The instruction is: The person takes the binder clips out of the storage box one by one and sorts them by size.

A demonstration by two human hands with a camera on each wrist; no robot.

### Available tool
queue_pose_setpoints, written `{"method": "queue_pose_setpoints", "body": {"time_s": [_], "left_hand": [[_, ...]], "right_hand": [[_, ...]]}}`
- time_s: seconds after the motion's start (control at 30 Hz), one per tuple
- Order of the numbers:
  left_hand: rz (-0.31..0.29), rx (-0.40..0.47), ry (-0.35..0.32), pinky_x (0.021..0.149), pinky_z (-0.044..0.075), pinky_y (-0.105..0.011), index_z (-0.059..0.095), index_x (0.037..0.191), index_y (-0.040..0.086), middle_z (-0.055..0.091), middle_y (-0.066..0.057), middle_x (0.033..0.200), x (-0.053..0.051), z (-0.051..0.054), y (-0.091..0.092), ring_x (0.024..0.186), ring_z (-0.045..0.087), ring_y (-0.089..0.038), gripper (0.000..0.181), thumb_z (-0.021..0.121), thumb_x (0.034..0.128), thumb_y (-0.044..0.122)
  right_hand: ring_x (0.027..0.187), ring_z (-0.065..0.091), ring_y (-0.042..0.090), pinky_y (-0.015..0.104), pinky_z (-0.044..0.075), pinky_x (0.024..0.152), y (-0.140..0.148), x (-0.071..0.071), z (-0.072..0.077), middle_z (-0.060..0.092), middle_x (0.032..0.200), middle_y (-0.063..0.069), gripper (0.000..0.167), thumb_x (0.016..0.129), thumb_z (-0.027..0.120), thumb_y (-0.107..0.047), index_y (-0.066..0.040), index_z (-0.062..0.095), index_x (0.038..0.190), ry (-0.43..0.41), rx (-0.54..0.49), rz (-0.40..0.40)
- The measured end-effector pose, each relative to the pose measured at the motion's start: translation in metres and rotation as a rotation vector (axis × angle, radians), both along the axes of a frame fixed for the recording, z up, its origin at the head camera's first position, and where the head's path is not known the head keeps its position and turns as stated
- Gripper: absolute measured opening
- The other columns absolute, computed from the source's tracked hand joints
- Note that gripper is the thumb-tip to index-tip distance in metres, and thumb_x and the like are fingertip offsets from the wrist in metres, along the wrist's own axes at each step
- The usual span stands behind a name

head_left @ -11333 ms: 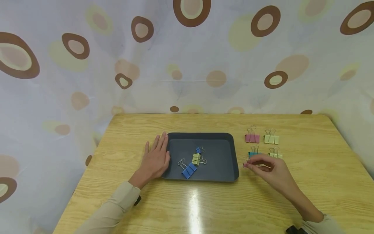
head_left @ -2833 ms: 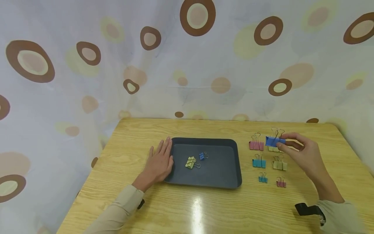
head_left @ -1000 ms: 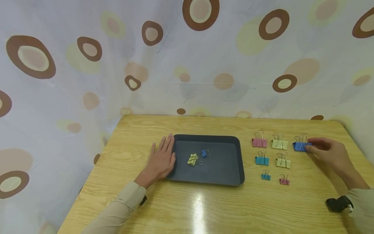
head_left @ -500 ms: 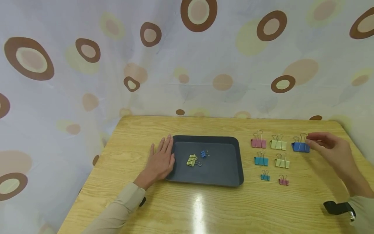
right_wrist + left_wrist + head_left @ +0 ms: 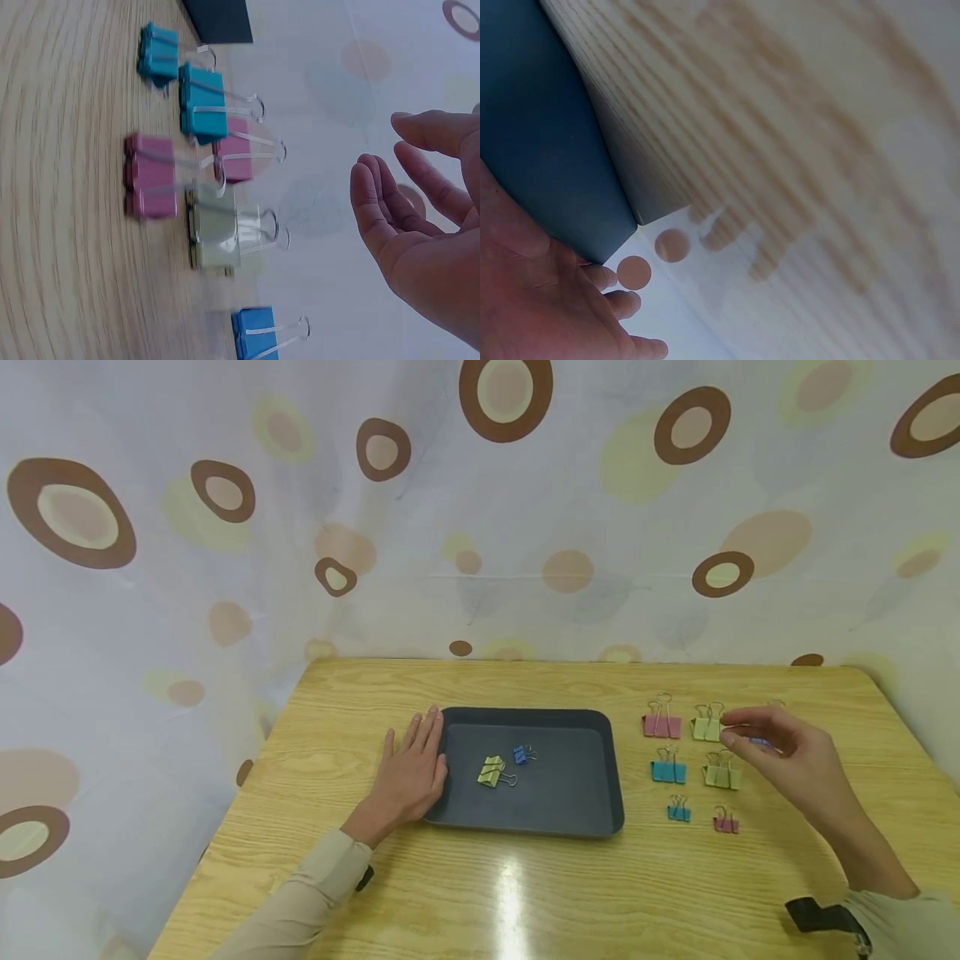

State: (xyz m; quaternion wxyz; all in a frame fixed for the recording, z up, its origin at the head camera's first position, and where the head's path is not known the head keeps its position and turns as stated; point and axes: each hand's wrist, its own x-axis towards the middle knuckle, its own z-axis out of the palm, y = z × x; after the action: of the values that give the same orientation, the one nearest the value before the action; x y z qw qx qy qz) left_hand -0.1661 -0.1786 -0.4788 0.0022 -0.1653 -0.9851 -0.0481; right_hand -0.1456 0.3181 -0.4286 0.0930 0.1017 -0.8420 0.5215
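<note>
My left hand [image 5: 408,777] rests with straight fingers along the left edge of the dark tray [image 5: 540,825]. Inside the tray lie a yellow binder clip [image 5: 491,771] and a small blue binder clip [image 5: 521,755]. Above the clips on the right, my right hand [image 5: 795,764] hovers with thumb and fingers apart and nothing between them, as the right wrist view shows. Partly hidden behind it in the head view, a large blue binder clip [image 5: 256,334] stands on the table. Nearest the fingertips in the head view is a large pale yellow clip [image 5: 707,729].
Left of the hand stand a large pink clip [image 5: 662,727], a teal clip [image 5: 668,772] and a small teal clip [image 5: 678,813]. Another pale yellow clip [image 5: 722,777] and a small pink clip [image 5: 726,825] stand beside them. A patterned cloth [image 5: 480,527] hangs behind the table.
Earlier, my right hand carried the large blue clip from the tray to the back row's right end and let go. Now it has moved left, empty. The left hand stays at the tray.
</note>
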Motion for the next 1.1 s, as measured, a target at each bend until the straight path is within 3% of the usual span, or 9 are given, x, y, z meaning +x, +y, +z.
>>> {"method": "queue_pose_setpoints", "body": {"time_s": [0.3, 0.6, 0.8, 1.1], "left_hand": [[0.003, -0.002, -0.006, 0.12, 0.014, -0.065, 0.01, 0.165, 0.005, 0.009, -0.009, 0.172, 0.0, 0.001, 0.001, 0.157, 0.013, -0.032, 0.063, 0.031, 0.111, 0.029], [0.0, 0.005, 0.0, 0.119, 0.015, -0.066, 0.013, 0.165, 0.004, 0.01, -0.011, 0.172, 0.0, 0.0, 0.001, 0.157, 0.014, -0.033, 0.063, 0.034, 0.1106, 0.028], [-0.012, -0.001, 0.003, 0.119, 0.016, -0.066, 0.013, 0.165, 0.003, 0.01, -0.011, 0.172, 0.0, 0.0, 0.001, 0.156, 0.015, -0.033, 0.063, 0.034, 0.1108, 0.027], [-0.011, 0.0, -0.01, 0.119, 0.016, -0.066, 0.012, 0.165, 0.003, 0.009, -0.011, 0.172, 0.002, 0.004, 0.001, 0.157, 0.014, -0.033, 0.062, 0.032, 0.1107, 0.027]], "right_hand": [[0.105, 0.067, 0.004, 0.015, 0.054, 0.083, -0.043, 0.009, 0.001, 0.068, 0.117, -0.002, 0.029, 0.097, 0.068, 0.002, 0.003, 0.065, 0.126, 0.044, -0.025, 0.103], [0.108, 0.067, 0.012, 0.025, 0.057, 0.087, -0.094, 0.015, 0.0, 0.065, 0.122, 0.007, 0.037, 0.092, 0.069, 0.011, 0.006, 0.062, 0.128, 0.081, -0.137, 0.255], [0.108, 0.066, 0.02, 0.026, 0.056, 0.088, -0.125, 0.016, -0.008, 0.063, 0.123, 0.012, 0.037, 0.093, 0.071, 0.005, 0.004, 0.061, 0.129, 0.007, -0.168, 0.292], [0.104, 0.067, 0.041, 0.028, 0.059, 0.083, -0.171, 0.016, -0.021, 0.066, 0.121, 0.018, 0.041, 0.089, 0.077, 0.001, -0.003, 0.064, 0.127, 0.009, -0.107, 0.308]]}}
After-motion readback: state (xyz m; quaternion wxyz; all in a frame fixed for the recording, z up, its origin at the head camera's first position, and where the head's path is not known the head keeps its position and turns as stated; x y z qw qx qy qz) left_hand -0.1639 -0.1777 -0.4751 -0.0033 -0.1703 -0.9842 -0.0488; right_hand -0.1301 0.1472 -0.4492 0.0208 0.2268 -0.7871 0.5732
